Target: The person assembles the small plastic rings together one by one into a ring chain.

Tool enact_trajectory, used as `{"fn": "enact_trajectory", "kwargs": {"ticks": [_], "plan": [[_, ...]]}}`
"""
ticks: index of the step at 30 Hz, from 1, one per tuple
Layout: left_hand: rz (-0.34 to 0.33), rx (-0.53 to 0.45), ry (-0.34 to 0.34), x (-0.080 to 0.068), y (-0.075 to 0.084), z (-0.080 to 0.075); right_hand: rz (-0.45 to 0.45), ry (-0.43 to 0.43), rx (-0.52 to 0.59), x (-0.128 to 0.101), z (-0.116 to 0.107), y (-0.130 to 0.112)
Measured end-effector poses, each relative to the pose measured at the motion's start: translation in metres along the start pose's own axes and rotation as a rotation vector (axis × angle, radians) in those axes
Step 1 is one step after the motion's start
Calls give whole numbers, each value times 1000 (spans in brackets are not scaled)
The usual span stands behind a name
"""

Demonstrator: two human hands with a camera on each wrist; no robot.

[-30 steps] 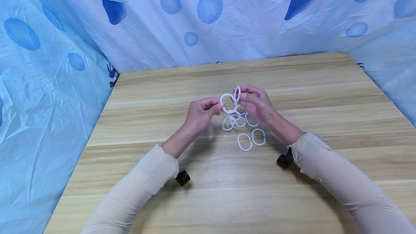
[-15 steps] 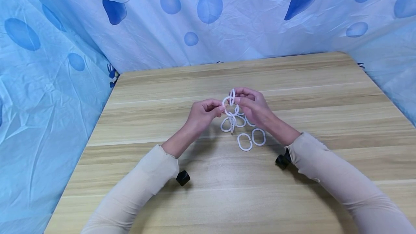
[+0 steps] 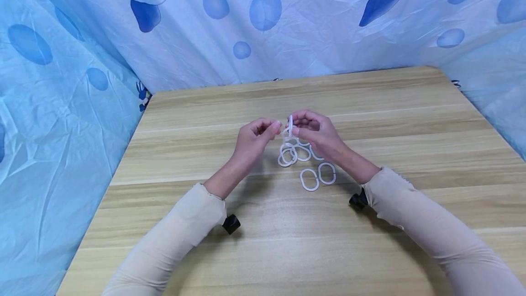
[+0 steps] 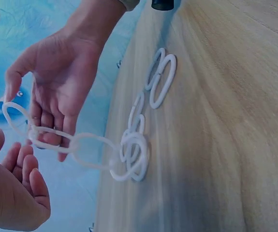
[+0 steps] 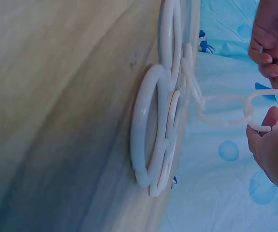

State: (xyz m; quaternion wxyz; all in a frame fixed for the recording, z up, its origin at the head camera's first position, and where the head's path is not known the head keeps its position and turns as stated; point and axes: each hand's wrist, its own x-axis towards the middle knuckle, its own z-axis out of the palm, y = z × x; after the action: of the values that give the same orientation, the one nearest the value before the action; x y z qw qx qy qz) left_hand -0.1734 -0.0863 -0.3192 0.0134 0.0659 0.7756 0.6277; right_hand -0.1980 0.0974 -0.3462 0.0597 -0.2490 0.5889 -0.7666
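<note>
My right hand point(image 3: 321, 134) pinches a white plastic oval link point(image 3: 290, 126), which stands edge-on in the head view. From it hangs a chain of joined links, seen in the left wrist view as a hanging link point(image 4: 95, 166) that leads down to a small pile point(image 4: 144, 159) on the table. My left hand point(image 3: 255, 138) is raised just left of that chain, thumb and fingertips close together. A small gap separates it from the held link, and no link shows in its fingers. In the right wrist view a held link point(image 5: 269, 92) has a small break in its side.
Two loose oval links, a left one point(image 3: 301, 180) and a right one point(image 3: 319, 173), lie flat in front of the pile on the wooden table point(image 3: 279, 241). Blue patterned curtains point(image 3: 287, 35) surround the table's back and left side.
My left hand has let go of the link and drawn slightly up and away. My right hand has moved a little left, keeping its link. The hanging chain has swung and straightened.
</note>
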Motion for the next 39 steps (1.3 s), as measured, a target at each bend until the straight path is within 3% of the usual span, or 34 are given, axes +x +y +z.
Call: {"fn": "enact_trajectory", "kwargs": {"ticks": [4,14,21,32,39], "plan": [[-2,-19,-29,0,2,-1,7,-31,-247,-3,10,-14],[-40,-105,-75,-2,0,-1,-115,-93,-505,-8,23,-27],[-41,-43,-51,-1,-1,-2,-158,-98,-702,-9,21,-36],[-85,10,10,-3,2,-7,-243,-30,-753,-5,-15,-46],[-93,25,30,-10,19,-7,-155,-56,-867,1,-50,-24]]}}
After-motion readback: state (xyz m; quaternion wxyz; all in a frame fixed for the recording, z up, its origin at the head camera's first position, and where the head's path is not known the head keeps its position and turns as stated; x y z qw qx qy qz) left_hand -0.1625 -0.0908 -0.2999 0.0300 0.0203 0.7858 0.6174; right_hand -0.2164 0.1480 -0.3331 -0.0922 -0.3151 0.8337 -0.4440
